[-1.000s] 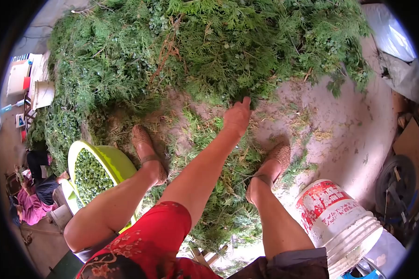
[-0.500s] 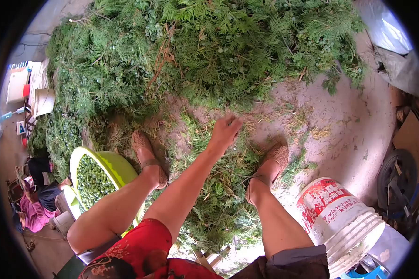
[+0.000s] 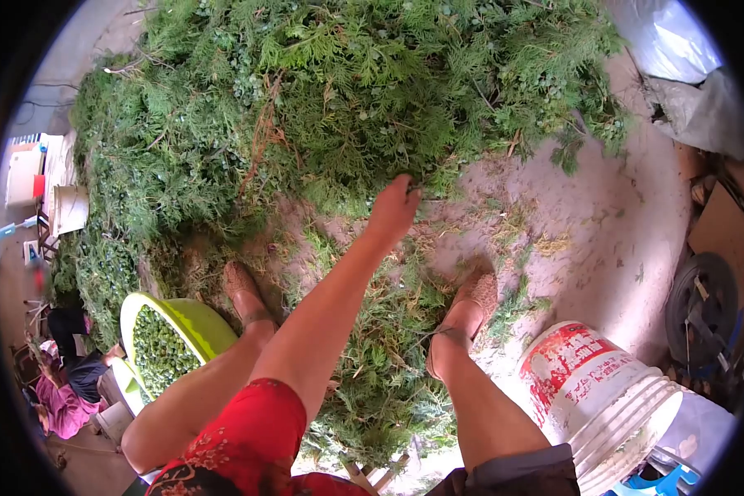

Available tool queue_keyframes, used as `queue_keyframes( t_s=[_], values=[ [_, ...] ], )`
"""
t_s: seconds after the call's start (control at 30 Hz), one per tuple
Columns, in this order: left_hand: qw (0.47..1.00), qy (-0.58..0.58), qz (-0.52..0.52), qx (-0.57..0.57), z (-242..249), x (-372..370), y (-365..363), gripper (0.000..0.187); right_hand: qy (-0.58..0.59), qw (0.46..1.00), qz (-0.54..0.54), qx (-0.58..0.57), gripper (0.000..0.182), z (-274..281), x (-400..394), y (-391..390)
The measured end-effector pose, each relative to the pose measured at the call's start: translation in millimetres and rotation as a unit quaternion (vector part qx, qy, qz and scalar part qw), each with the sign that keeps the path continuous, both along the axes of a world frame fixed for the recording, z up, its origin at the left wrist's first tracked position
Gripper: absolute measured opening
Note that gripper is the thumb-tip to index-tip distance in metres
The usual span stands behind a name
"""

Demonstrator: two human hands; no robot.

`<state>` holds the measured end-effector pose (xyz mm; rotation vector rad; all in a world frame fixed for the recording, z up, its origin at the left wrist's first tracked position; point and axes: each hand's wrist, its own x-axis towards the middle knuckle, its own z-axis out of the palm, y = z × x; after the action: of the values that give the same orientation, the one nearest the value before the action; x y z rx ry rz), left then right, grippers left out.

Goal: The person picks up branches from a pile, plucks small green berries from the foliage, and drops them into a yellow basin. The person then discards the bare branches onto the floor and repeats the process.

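My left hand [image 3: 395, 207] reaches out from a red sleeve to the near edge of a big heap of green cypress branches [image 3: 355, 99]. Its fingers are curled together, pinching what looks like a dark green cypress sprig [image 3: 411, 183]; the fingertips partly hide it. Below the forearm, loose cypress clippings [image 3: 372, 364] lie on the ground between my feet. A lime-green basin [image 3: 198, 324] stands beside my left leg, holding many small green cones [image 3: 161, 347]. My right hand is out of view.
A white and red plastic bucket [image 3: 587, 380] lies tipped by my right leg. Further right is a dark wheel [image 3: 701, 310]. At far left, another person in a pink top [image 3: 66, 405] sits low. A white bucket [image 3: 70, 208] stands at the heap's left.
My left hand has moved forward, from above the bare ground to the edge of the cypress heap, and its fingers have closed there. The view has shifted slightly.
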<state>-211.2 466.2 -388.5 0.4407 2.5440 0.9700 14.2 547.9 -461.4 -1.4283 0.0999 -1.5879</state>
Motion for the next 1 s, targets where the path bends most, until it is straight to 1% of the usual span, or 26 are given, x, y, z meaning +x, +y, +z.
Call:
queue_keyframes(
  t_s=[0.03, 0.07, 0.1, 0.13, 0.17, 0.2, 0.23, 0.27, 0.3, 0.33, 0.4, 0.43, 0.47, 0.5, 0.53, 0.57, 0.6, 0.67, 0.7, 0.77, 0.8, 0.87, 0.9, 0.93, 0.97, 1.0],
  values=[
    [0.975, -0.168, 0.068, 0.127, 10.1, 4.8, -10.5, 0.022, 0.002, 1.0, 0.002, -0.003, 0.029, 35.1, -29.3, 4.6],
    [0.902, -0.328, 0.133, 0.247, 22.0, 11.2, -21.7, 0.022, 0.002, 1.0, 0.004, -0.007, 0.03, 79.2, -52.9, 6.7],
    [0.903, -0.326, 0.134, 0.246, 35.7, 17.4, -32.2, 0.022, 0.058, 0.991, -0.107, 0.058, 0.027, 131.8, -66.6, 7.4],
    [0.842, -0.4, 0.168, 0.32, 52.3, 22.1, -40.0, 0.022, 0.252, 0.878, -0.336, 0.231, 0.024, 203.5, -68.1, 8.7],
    [0.768, -0.467, 0.198, 0.39, 65.3, 26.6, -46.0, 0.022, 0.448, 0.619, -0.451, 0.46, 0.022, 286.8, -56.8, 5.2],
    [0.77, -0.464, 0.196, 0.392, 74.9, 31.3, -51.9, 0.022, 0.445, 0.529, -0.49, 0.532, 0.02, 344.2, -46.0, -2.6],
    [0.715, -0.487, 0.193, 0.463, 85.0, 36.4, -58.5, 0.021, 0.406, 0.496, -0.524, 0.561, 0.02, 380.2, -36.3, -7.8],
    [0.654, -0.506, 0.188, 0.53, 96.0, 41.3, -64.2, 0.021, 0.392, 0.458, -0.563, 0.565, 0.02, 403.5, -30.0, -12.9],
    [0.644, -0.507, 0.179, 0.544, 114.7, 44.2, -67.1, 0.021, 0.386, 0.414, -0.593, 0.572, 0.021, 421.9, -25.1, -14.1],
    [0.648, -0.5, 0.174, 0.547, 134.1, 45.6, -69.0, 0.021, 0.366, 0.379, -0.624, 0.577, 0.022, 433.1, -22.8, -12.8],
    [0.619, -0.51, 0.116, 0.586, 170.4, 48.7, -71.6, 0.021, 0.306, 0.313, -0.682, 0.587, 0.028, 449.9, -28.8, -9.6],
    [0.572, -0.531, 0.101, 0.617, 184.4, 51.0, -74.1, 0.018, 0.261, 0.281, -0.703, 0.599, 0.028, 452.3, -34.8, -7.4],
    [0.576, -0.525, 0.094, 0.619, 199.3, 53.2, -75.5, 0.018, 0.215, 0.25, -0.721, 0.609, 0.028, 454.9, -39.6, -6.5],
    [0.567, -0.527, 0.085, 0.627, 214.4, 55.5, -75.4, 0.02, 0.219, 0.248, -0.727, 0.601, 0.028, 454.6, -41.9, -5.5],
    [0.558, -0.529, 0.076, 0.635, 228.6, 59.1, -76.0, 0.023, 0.196, 0.228, -0.744, 0.597, 0.029, 452.6, -42.9, -5.0],
    [0.565, -0.516, 0.087, 0.639, 241.3, 62.8, -77.4, 0.03, 0.172, 0.208, -0.758, 0.593, 0.03, 449.9, -44.5, -5.7],
    [0.567, -0.51, 0.083, 0.641, 261.5, 66.1, -76.9, 0.03, 0.176, 0.207, -0.762, 0.588, 0.03, 445.2, -47.4, -7.3],
    [0.633, -0.482, 0.167, 0.583, 299.5, 75.1, -76.1, 0.027, 0.108, 0.227, -0.783, 0.569, 0.03, 439.5, -53.1, -9.3],
    [0.635, -0.477, 0.164, 0.585, 308.1, 78.3, -78.3, 0.027, 0.112, 0.227, -0.786, 0.564, 0.03, 444.5, -56.7, -10.4],
    [0.674, -0.439, 0.155, 0.573, 323.0, 84.4, -87.1, 0.025, 0.013, 0.277, -0.775, 0.568, 0.035, 454.0, -63.9, -15.7],
    [0.677, -0.433, 0.155, 0.574, 329.6, 87.3, -91.9, 0.025, 0.015, 0.281, -0.777, 0.563, 0.035, 455.3, -65.3, -18.3],
    [0.714, -0.407, 0.118, 0.557, 341.4, 93.5, -101.5, 0.021, -0.057, 0.396, -0.761, 0.51, 0.042, 451.4, -67.6, -23.0],
    [0.716, -0.402, 0.119, 0.558, 348.7, 96.6, -105.7, 0.021, -0.04, 0.401, -0.772, 0.492, 0.046, 447.7, -69.9, -26.4],
    [0.734, -0.409, 0.114, 0.53, 357.3, 100.3, -109.3, 0.019, -0.038, 0.404, -0.772, 0.489, 0.046, 448.1, -71.4, -28.7],
    [0.751, -0.415, 0.11, 0.501, 365.4, 103.7, -112.8, 0.017, -0.053, 0.429, -0.758, 0.488, 0.041, 450.7, -73.8, -31.4],
    [0.752, -0.413, 0.113, 0.501, 372.6, 106.4, -116.7, 0.017, -0.068, 0.455, -0.741, 0.488, 0.037, 452.8, -75.5, -34.4]
  ],
)
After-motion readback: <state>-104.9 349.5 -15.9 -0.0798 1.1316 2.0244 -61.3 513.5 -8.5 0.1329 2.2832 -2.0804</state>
